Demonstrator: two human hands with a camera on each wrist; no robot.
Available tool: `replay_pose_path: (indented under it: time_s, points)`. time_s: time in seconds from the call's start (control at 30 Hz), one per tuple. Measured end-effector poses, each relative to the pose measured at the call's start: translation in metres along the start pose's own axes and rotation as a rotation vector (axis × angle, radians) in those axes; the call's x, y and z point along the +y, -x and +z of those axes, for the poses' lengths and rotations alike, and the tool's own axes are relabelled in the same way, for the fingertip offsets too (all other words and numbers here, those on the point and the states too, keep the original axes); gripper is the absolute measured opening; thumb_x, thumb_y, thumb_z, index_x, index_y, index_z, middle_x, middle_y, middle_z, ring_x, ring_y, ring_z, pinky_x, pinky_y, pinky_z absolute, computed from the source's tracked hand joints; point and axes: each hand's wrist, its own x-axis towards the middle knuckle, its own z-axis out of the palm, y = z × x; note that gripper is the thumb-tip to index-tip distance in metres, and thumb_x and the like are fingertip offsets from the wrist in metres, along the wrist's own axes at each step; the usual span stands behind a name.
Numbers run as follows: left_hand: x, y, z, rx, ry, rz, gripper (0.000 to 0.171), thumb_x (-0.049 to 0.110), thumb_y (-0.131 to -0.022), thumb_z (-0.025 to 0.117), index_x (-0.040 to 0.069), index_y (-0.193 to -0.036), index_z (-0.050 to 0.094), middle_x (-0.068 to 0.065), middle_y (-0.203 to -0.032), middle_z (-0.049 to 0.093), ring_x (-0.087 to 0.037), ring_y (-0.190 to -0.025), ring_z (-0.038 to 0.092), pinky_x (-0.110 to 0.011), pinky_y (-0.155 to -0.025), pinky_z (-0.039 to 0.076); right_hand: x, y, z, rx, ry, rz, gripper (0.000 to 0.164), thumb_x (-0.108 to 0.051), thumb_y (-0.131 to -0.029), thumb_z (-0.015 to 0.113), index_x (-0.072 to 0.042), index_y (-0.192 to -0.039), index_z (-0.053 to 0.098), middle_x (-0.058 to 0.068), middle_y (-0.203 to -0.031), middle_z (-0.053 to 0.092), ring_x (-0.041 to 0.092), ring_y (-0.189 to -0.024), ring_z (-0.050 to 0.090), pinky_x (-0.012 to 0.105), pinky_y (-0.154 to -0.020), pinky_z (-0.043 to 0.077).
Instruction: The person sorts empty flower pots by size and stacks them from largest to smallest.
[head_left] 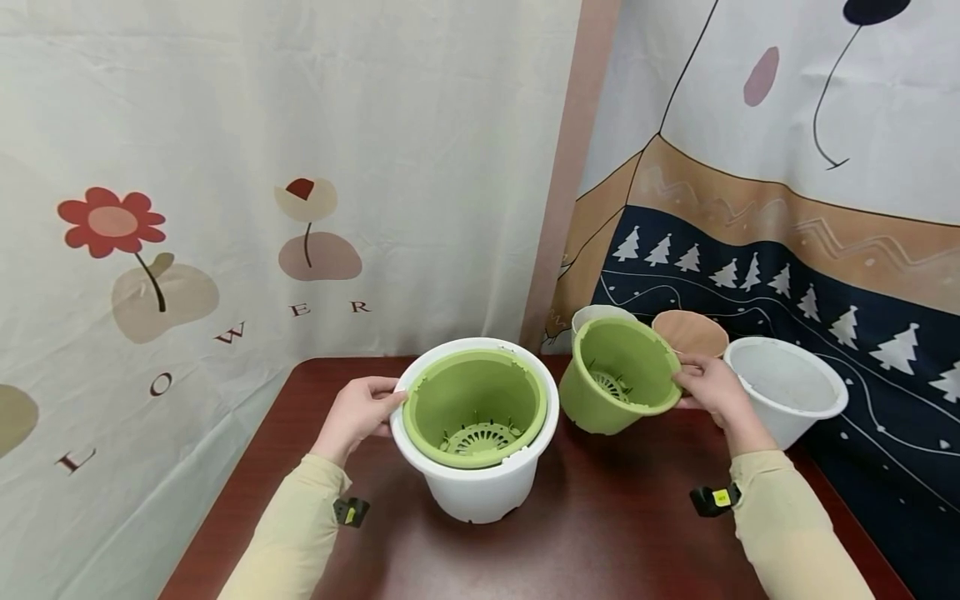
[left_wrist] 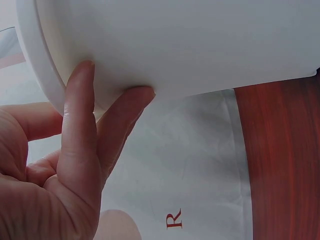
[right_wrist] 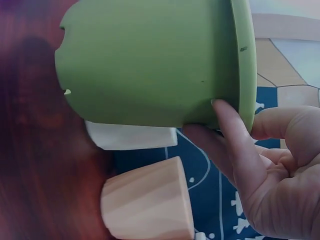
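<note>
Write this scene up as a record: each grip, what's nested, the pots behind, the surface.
Left grip: holds white flowerpot by its rim
Nested inside: slotted-bottom green flowerpot
Right grip: holds second green flowerpot, tilted, by its rim
Behind, head view left to right: partly hidden white pot, peach pot, wide white pot
Surface: reddish-brown table

pale yellow sleeves [head_left: 288, 533], black wrist cameras [head_left: 705, 502]

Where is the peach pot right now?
In the head view, the peach pot is at the back right of the table, behind the right hand, between the green pot it holds and the rightmost white pot.
</note>
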Motion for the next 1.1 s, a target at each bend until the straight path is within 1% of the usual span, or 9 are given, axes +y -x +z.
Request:
replay_pose_path:
  time_s: [0.13,0.4,0.53,0.6,0.67,0.77,0.8,0.97,1.1]
  points:
    - [0.000,0.000,0.000,0.002,-0.001,0.000,0.038,0.005,-0.095,0.064,-0.014,-0.127,0.057,-0.025,-0.101,0.069,-0.022,-0.069,0.070,-0.037,-0.062,0.062,-0.008,0.003,-0.006,-0.003,0.020,-0.026,0.052,-0.002,-0.099,0.046,0.024,-0.140,0.028,0.040,-0.125,0.053,0.008,-0.072,0.067,0.032,-0.068,0.062]
    - [-0.001,0.001,0.000,-0.001,-0.003,0.009,0.037,0.005,-0.095,0.064,-0.014,-0.126,0.057,-0.025,-0.101,0.069,-0.022,-0.069,0.070,-0.037,-0.061,0.062,-0.026,0.005,-0.016,-0.011,0.051,-0.055,0.056,-0.007,-0.101,0.046,0.023,-0.143,0.024,0.042,-0.133,0.044,0.004,-0.073,0.066,0.028,-0.069,0.061]
    - [-0.001,0.001,0.000,-0.002,-0.004,0.011,0.037,0.005,-0.095,0.064,-0.014,-0.126,0.057,-0.025,-0.101,0.069,-0.022,-0.069,0.070,-0.037,-0.061,0.062,-0.034,0.004,-0.021,-0.013,0.051,-0.080,0.055,-0.007,-0.102,0.047,0.022,-0.143,0.024,0.041,-0.133,0.047,0.004,-0.074,0.066,0.028,-0.068,0.061]
    - [-0.001,0.001,0.000,0.000,-0.003,0.010,0.037,0.005,-0.095,0.064,-0.014,-0.126,0.057,-0.025,-0.101,0.069,-0.022,-0.069,0.070,-0.037,-0.061,0.062,-0.038,0.005,-0.023,-0.009,0.050,-0.094,0.054,-0.006,-0.101,0.048,0.022,-0.142,0.027,0.037,-0.125,0.055,0.004,-0.074,0.066,0.027,-0.067,0.061]
    - [0.000,0.001,0.000,0.002,-0.006,0.008,0.037,0.005,-0.095,0.064,-0.014,-0.126,0.057,-0.025,-0.100,0.069,-0.022,-0.069,0.070,-0.037,-0.060,0.062,-0.041,0.005,-0.024,-0.002,0.040,-0.102,0.052,-0.006,-0.101,0.049,0.021,-0.141,0.031,0.027,-0.114,0.064,0.003,-0.073,0.065,0.027,-0.066,0.061]
    - [0.000,0.001,0.000,0.004,-0.008,0.004,0.037,0.005,-0.095,0.064,-0.014,-0.126,0.058,-0.024,-0.100,0.069,-0.022,-0.068,0.070,-0.036,-0.060,0.062,-0.047,0.007,-0.026,0.001,0.033,-0.111,0.050,-0.005,-0.100,0.050,0.021,-0.140,0.034,0.011,-0.102,0.066,0.003,-0.072,0.065,0.027,-0.065,0.061]
    - [0.000,0.000,0.000,0.005,-0.009,0.003,0.037,0.005,-0.095,0.064,-0.014,-0.126,0.058,-0.024,-0.099,0.069,-0.022,-0.068,0.069,-0.036,-0.060,0.062,-0.049,0.007,-0.026,0.003,0.035,-0.111,0.050,-0.006,-0.100,0.050,0.021,-0.140,0.034,0.009,-0.101,0.066,0.003,-0.071,0.065,0.027,-0.064,0.061]
    - [-0.001,0.000,0.000,0.006,-0.015,0.004,0.036,0.005,-0.095,0.064,-0.014,-0.126,0.058,-0.024,-0.098,0.069,-0.022,-0.068,0.069,-0.036,-0.059,0.062,-0.060,0.008,-0.028,0.011,0.053,-0.116,0.053,-0.009,-0.101,0.051,0.017,-0.143,0.033,0.013,-0.108,0.066,0.005,-0.072,0.067,0.029,-0.067,0.061]
    - [-0.001,-0.001,0.000,0.006,-0.016,0.009,0.036,0.005,-0.095,0.064,-0.014,-0.126,0.058,-0.024,-0.098,0.069,-0.022,-0.068,0.069,-0.036,-0.059,0.062,-0.068,0.008,-0.030,0.015,0.046,-0.133,0.051,-0.009,-0.101,0.052,0.017,-0.142,0.036,0.004,-0.102,0.068,0.006,-0.071,0.068,0.029,-0.066,0.061]
